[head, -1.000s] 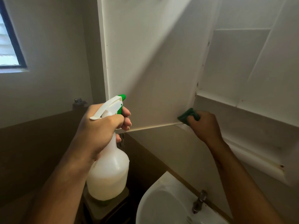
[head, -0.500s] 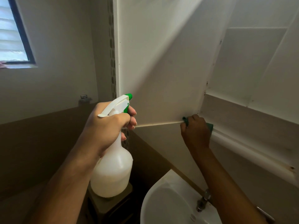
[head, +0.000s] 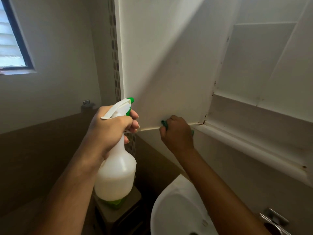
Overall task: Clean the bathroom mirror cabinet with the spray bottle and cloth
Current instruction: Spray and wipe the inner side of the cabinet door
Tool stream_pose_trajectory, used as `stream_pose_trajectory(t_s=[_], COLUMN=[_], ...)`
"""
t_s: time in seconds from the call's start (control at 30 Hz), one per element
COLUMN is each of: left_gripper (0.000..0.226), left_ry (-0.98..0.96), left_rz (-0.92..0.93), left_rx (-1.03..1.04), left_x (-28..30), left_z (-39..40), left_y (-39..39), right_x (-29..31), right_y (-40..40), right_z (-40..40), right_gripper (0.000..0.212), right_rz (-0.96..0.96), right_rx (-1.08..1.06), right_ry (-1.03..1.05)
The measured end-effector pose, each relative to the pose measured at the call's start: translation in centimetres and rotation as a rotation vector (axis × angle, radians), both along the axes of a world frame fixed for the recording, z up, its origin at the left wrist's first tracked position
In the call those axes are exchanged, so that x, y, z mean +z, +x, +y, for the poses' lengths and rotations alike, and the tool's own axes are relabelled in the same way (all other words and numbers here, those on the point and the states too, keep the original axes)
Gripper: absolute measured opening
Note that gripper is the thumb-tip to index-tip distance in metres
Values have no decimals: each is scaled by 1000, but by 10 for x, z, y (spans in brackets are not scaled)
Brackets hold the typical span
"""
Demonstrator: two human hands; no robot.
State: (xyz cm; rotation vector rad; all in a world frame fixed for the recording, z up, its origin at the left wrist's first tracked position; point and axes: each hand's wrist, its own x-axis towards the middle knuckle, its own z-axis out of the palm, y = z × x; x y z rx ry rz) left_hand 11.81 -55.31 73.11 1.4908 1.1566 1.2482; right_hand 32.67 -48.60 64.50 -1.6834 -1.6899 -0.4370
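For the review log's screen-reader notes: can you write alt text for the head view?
A right hand presses a green cloth against the bottom edge of an open white cabinet door, while the left hand grips a white spray bottle with a green nozzle. A white sink sits below.

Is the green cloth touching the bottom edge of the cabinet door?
Touching. In the head view the right hand presses the green cloth onto the cabinet door at its bottom edge, no gap showing.

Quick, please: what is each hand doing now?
Left hand: grips white plastic spray bottle.
Right hand: holds green cloth against white cabinet door.
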Motion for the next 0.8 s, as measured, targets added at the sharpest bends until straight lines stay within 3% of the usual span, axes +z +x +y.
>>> stream_pose_trajectory(t_s=[0.47, 0.7, 0.8], left_gripper=[28, 27, 25], left_ry=[4, 22, 16], left_rz=[-7, -1, -9], left_rx=[68, 28, -4], left_x=[-6, -6, -8], left_z=[-10, -8, -7], left_y=[-21, -12, -7], right_x=[3, 10, 15], right_y=[-72, -46, -33], right_z=[-13, -11, -14], right_gripper=[19, 32, 25], right_rz=[64, -92, -187], right_rx=[178, 306, 362], right_ry=[32, -42, -50])
